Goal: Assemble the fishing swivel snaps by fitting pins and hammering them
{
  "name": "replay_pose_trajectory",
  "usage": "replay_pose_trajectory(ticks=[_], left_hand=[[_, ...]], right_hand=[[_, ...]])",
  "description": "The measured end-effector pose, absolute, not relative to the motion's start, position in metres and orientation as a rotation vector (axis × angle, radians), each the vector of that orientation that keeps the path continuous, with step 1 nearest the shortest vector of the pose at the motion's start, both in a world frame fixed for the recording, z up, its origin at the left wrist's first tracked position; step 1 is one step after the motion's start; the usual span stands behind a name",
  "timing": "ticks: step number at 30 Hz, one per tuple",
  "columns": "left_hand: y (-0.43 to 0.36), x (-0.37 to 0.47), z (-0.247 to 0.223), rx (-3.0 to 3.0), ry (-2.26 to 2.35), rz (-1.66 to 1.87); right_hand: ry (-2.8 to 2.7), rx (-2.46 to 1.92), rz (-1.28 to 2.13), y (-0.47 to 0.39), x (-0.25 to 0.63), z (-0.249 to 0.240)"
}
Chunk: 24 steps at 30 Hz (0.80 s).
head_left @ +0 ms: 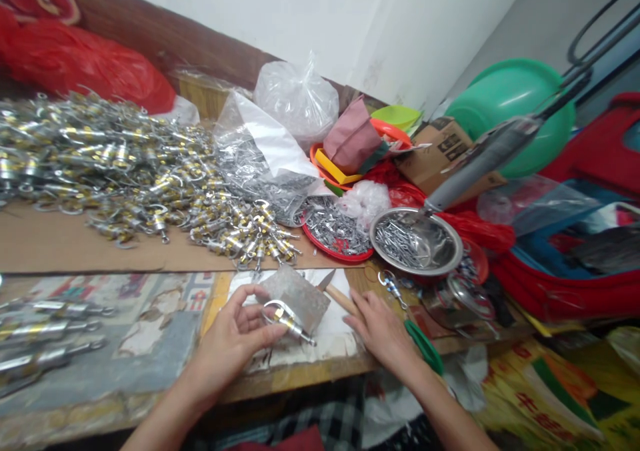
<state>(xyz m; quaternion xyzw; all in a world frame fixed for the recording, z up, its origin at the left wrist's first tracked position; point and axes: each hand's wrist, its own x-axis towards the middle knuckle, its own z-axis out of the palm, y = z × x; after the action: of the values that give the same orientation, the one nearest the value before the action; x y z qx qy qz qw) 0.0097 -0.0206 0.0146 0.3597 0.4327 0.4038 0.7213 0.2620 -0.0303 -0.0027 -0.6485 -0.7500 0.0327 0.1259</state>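
Between the thumb and fingers of my left hand (245, 331) is a small metal hook fitting (287, 322), silver with a gold-coloured part and a curved hook. The fitting is at the near edge of a flat grey metal block (295, 294), which rests on white paper (340, 341). My right hand (380, 324) is closed on the handle end of a small wooden-handled hammer (343, 299). Its dark, pointed head lies by the block's right edge. Just beyond my right hand, another hook fitting (393, 287) lies on the wooden table.
A large heap of similar fittings (115, 157) covers the back left; several lie in a row (50, 331) at front left. Small metal parts fill a red tray (335, 254) and a steel pan (453, 264). Behind are plastic bags (297, 97), a cardboard box (425, 151) and a green basin (540, 104).
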Motion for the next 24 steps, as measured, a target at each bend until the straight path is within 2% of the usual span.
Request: replay_pose_trajectory(ticks=[5,9,12,15,19,24], left_hand=[[-0.021,0.009,0.015,0.794,0.954,0.892],[-0.021,0.01,0.017,0.793,0.946,0.893],[-0.021,0.01,0.018,0.798,0.937,0.898],[-0.021,0.009,0.017,0.796,0.913,0.907],[-0.019,0.01,0.014,0.8,0.9,0.906],[-0.02,0.01,0.016,0.844,0.959,0.91]], right_hand=[[-2.121,-1.852,0.297,-0.041,0.263,0.014],[-2.032,-1.466,0.16,-0.051,0.242,0.045],[-2.169,-1.242,0.107,-0.057,0.228,0.053],[-2.39,-1.315,0.145,-0.06,0.223,0.05],[-2.276,-1.345,0.121,-0.065,0.222,0.045],[-2.225,-1.432,0.298,-0.064,0.222,0.038]])
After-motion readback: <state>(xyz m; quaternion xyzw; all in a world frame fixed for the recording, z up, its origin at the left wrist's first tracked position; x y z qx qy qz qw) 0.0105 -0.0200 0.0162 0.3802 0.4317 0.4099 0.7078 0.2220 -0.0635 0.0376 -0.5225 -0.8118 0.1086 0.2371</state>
